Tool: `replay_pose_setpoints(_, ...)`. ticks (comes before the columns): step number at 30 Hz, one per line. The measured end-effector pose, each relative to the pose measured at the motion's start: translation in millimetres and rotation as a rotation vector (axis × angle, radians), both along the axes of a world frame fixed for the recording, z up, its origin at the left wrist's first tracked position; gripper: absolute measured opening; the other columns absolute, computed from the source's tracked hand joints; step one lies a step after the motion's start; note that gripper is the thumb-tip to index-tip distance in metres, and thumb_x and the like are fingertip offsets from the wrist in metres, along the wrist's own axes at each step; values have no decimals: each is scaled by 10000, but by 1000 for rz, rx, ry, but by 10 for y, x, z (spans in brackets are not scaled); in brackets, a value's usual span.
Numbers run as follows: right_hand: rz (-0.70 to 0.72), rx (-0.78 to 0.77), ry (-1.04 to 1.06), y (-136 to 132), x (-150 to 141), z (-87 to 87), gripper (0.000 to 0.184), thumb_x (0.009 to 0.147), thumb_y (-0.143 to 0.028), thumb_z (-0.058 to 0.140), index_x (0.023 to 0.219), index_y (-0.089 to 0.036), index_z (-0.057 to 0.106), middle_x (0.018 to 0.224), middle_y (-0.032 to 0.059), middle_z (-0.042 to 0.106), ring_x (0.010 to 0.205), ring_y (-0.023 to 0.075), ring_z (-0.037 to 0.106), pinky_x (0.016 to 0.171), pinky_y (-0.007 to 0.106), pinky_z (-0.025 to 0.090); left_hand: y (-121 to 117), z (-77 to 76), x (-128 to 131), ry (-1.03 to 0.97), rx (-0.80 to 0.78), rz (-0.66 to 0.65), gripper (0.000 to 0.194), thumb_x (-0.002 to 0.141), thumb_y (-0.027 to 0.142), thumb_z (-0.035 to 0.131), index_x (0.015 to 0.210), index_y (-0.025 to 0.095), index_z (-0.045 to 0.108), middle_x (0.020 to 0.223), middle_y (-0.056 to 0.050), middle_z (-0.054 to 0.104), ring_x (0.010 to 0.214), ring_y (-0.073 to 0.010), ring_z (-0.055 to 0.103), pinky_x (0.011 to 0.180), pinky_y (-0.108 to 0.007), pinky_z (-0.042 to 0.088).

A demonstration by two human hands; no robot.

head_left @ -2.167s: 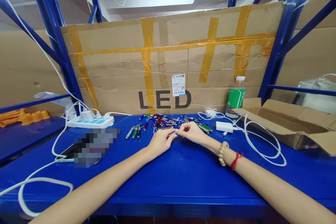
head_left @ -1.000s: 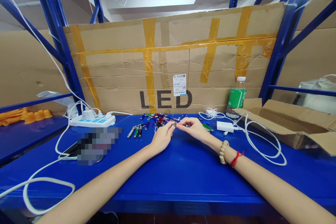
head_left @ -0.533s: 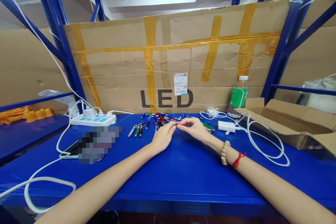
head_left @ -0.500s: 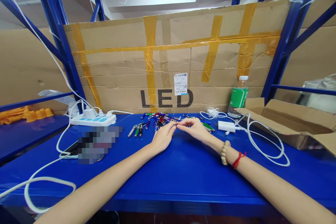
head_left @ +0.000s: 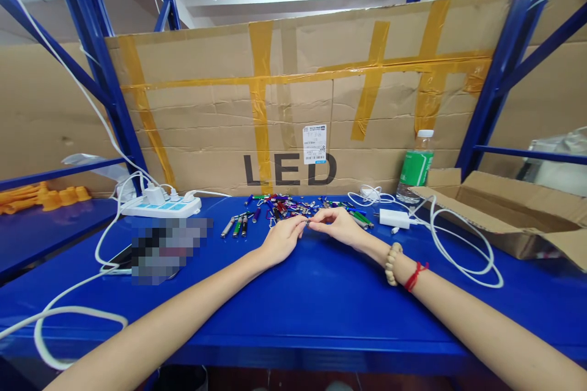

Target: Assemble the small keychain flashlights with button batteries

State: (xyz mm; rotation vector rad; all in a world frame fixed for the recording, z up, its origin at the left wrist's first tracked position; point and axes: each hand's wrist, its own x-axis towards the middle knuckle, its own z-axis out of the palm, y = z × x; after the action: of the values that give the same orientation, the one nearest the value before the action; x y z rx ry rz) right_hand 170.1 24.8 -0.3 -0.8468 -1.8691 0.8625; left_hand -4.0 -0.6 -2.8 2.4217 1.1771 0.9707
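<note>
My left hand point(head_left: 282, 238) and my right hand point(head_left: 337, 227) meet fingertip to fingertip over the blue table point(head_left: 293, 311). Both pinch a tiny part between them that is too small to name. Just beyond the fingers lies a heap of small coloured metal keychain lights point(head_left: 287, 206). A few loose ones point(head_left: 236, 226), silver, green and dark, lie to the left of the heap. My right wrist wears a bead bracelet point(head_left: 391, 263) and a red string.
A white power strip point(head_left: 160, 206) with cables sits at the back left, a white charger point(head_left: 394, 219) with a looped cable at the right. A green-labelled bottle point(head_left: 415, 168) and an open cardboard box point(head_left: 509, 214) stand at the back right. A taped cardboard wall marked LED closes the back.
Both hands have stayed joined at the fingertips, shifting slightly toward the heap since the oldest frame. The view has tilted a little.
</note>
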Motion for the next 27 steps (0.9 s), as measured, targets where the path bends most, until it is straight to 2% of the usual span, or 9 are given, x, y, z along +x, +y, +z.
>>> replay_pose_setpoints(4, 9, 36, -7, 4, 8, -22, 265, 611, -390, 689, 622, -129, 648, 662, 36, 648, 598, 127, 560, 610, 272, 445, -2, 7, -10, -28, 11, -26, 270, 869, 244, 343, 805, 169, 594, 639, 9, 555, 622, -131, 520, 614, -219, 388)
replay_pose_setpoints(9, 31, 62, -18, 5, 17, -30, 265, 621, -387, 685, 616, -125, 647, 658, 35, 646, 585, 122, 555, 597, 264, 437, 3, 7, -16, -44, 32, -65, 266, 862, 229, 367, 848, 163, 624, 705, -13, 622, 682, -144, 566, 670, -225, 417)
replay_pose_setpoints(14, -3, 65, -54, -16, 20, -19, 241, 628, -361, 672, 599, -125, 631, 635, 36, 642, 559, 119, 538, 571, 261, 424, 5, 8, -13, -40, 36, -81, 256, 859, 216, 391, 848, 164, 641, 711, -13, 642, 685, -148, 586, 667, -224, 421)
replay_pose_setpoints(19, 0, 55, -65, -26, 11, 0, 245, 647, -361, 652, 585, -129, 605, 621, 33, 635, 543, 112, 524, 552, 256, 411, -1, 21, -9, -36, 35, -74, 258, 861, 215, 404, 802, 156, 648, 678, -9, 638, 659, -145, 587, 645, -215, 418)
replay_pose_setpoints(27, 8, 38, -56, -4, 15, 0, 254, 642, -373, 651, 579, -134, 593, 614, 26, 627, 542, 107, 518, 553, 254, 416, 11, 4, -5, -51, 20, -51, 238, 852, 221, 434, 905, 172, 661, 717, -12, 668, 694, -156, 612, 664, -221, 437)
